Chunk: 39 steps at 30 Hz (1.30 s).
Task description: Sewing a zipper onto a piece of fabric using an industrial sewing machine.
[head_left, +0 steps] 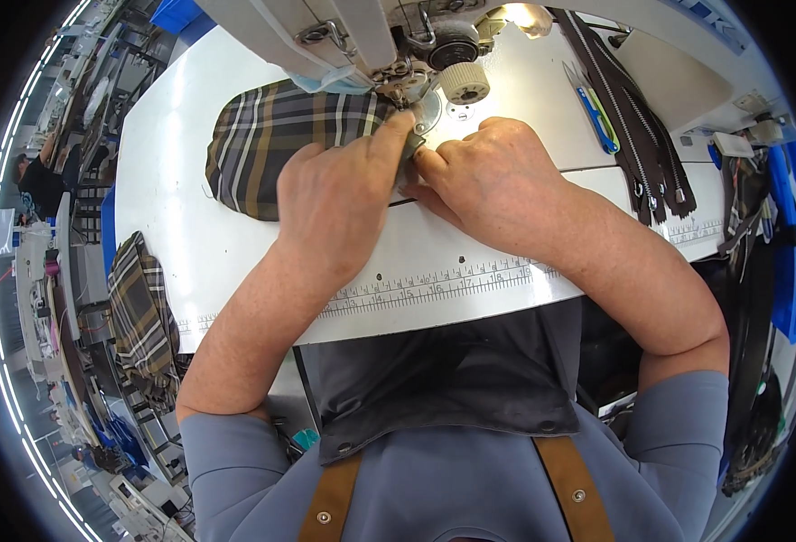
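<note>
A dark plaid fabric piece (258, 149) lies on the white sewing table, its right end running under the needle area of a sewing machine (362, 32). My left hand (335, 199) rests at the fabric's right end, fingers closed on it and index finger stretched toward the presser foot. Close beside it, my right hand (497, 181) pinches a small dark edge of the cloth between thumb and index finger. The fingers and the machine head partly hide the stitching spot. A pale blue cloth strip (339, 79) hangs on the machine's left side.
Dark brown zippers (637, 135) with metal teeth lie to the right, with blue-green thread snips (596, 113) beside them. Another plaid piece (140, 307) hangs off the left table edge. A ruler strip (434, 285) runs along the front. Far left, a person sits among workstations.
</note>
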Each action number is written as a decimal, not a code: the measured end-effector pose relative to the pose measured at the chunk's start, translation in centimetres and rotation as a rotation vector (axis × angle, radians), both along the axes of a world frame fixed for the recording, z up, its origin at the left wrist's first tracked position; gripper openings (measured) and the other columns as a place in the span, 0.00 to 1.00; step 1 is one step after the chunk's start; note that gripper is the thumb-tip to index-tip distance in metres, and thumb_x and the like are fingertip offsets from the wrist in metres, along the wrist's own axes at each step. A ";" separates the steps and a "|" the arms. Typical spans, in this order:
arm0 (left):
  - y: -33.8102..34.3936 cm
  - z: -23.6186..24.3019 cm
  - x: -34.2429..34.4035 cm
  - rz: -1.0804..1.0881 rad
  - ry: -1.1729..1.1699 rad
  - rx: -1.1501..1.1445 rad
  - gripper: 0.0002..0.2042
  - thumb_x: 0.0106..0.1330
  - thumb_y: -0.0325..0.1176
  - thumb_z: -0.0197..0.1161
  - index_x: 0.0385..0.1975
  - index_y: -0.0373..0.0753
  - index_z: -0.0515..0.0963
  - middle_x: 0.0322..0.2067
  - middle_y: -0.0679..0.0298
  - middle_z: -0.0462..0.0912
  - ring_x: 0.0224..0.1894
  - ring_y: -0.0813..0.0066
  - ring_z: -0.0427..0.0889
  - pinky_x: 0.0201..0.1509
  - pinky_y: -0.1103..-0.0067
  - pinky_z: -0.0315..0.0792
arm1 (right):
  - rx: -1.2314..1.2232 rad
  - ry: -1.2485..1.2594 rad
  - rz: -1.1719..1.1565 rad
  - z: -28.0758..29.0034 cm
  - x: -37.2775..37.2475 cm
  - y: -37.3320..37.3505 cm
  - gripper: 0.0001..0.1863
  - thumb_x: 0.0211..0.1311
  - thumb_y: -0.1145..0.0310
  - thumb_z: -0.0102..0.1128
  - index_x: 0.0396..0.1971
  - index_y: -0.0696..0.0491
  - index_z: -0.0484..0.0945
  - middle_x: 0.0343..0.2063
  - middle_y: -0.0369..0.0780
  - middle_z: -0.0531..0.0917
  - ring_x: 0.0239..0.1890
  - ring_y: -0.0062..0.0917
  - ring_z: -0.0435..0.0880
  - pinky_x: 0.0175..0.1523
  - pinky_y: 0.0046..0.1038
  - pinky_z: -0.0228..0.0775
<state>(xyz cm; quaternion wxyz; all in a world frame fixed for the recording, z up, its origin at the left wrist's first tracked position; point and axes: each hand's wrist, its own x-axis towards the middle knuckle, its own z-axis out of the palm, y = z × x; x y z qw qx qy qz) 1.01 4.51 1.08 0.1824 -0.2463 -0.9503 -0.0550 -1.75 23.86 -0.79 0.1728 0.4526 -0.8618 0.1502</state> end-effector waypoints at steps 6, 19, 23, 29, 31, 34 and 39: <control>-5.9 -0.5 2.7 -0.020 0.435 -0.074 0.08 0.55 0.29 0.74 0.31 0.41 0.81 0.22 0.64 0.80 0.21 0.64 0.79 0.24 0.68 0.67 | 0.178 -0.018 -0.073 0.5 0.5 0.0 0.22 0.64 0.55 0.64 0.49 0.58 0.83 0.16 0.36 0.81 0.19 0.29 0.82 0.30 0.32 0.73; -5.5 -0.3 -0.7 0.176 -0.513 0.099 0.24 0.71 0.42 0.57 0.61 0.34 0.73 0.57 0.46 0.77 0.63 0.46 0.73 0.72 0.58 0.58 | 0.110 0.062 -0.039 0.6 0.0 -0.1 0.21 0.65 0.53 0.62 0.42 0.58 0.82 0.15 0.36 0.81 0.19 0.29 0.83 0.27 0.32 0.72; -4.1 -5.0 -4.6 0.106 -0.263 0.176 0.23 0.72 0.46 0.54 0.61 0.39 0.75 0.59 0.49 0.77 0.66 0.51 0.71 0.75 0.61 0.56 | 0.144 0.072 -0.046 -0.2 0.3 0.1 0.24 0.67 0.53 0.61 0.51 0.57 0.82 0.19 0.36 0.82 0.20 0.30 0.81 0.29 0.34 0.69; -0.9 1.2 -2.5 0.160 -0.770 0.335 0.26 0.76 0.55 0.46 0.65 0.47 0.74 0.68 0.53 0.70 0.74 0.57 0.62 0.78 0.65 0.53 | 0.124 0.077 -0.035 -0.2 0.4 0.8 0.23 0.65 0.55 0.63 0.50 0.58 0.83 0.17 0.36 0.81 0.18 0.29 0.81 0.28 0.33 0.71; -2.5 -1.9 -3.3 0.090 -0.745 0.311 0.27 0.76 0.57 0.44 0.66 0.49 0.73 0.69 0.55 0.70 0.74 0.58 0.62 0.78 0.65 0.53 | 0.150 0.060 -0.025 0.2 0.6 0.6 0.23 0.65 0.55 0.63 0.50 0.59 0.83 0.16 0.36 0.81 0.19 0.29 0.82 0.28 0.32 0.71; -2.0 -1.3 -3.9 0.070 -0.695 0.285 0.25 0.77 0.56 0.47 0.65 0.50 0.74 0.69 0.62 0.71 0.72 0.60 0.65 0.77 0.66 0.55 | 0.145 0.070 -0.035 0.2 0.8 0.4 0.24 0.65 0.54 0.62 0.50 0.59 0.83 0.16 0.36 0.81 0.19 0.29 0.82 0.27 0.33 0.71; -1.9 -4.4 -5.8 0.065 -0.466 0.353 0.20 0.72 0.46 0.59 0.59 0.44 0.76 0.63 0.59 0.76 0.68 0.61 0.70 0.72 0.66 0.62 | 0.167 0.073 -0.024 0.4 0.7 0.1 0.23 0.66 0.55 0.62 0.51 0.59 0.82 0.16 0.36 0.82 0.18 0.29 0.81 0.27 0.33 0.70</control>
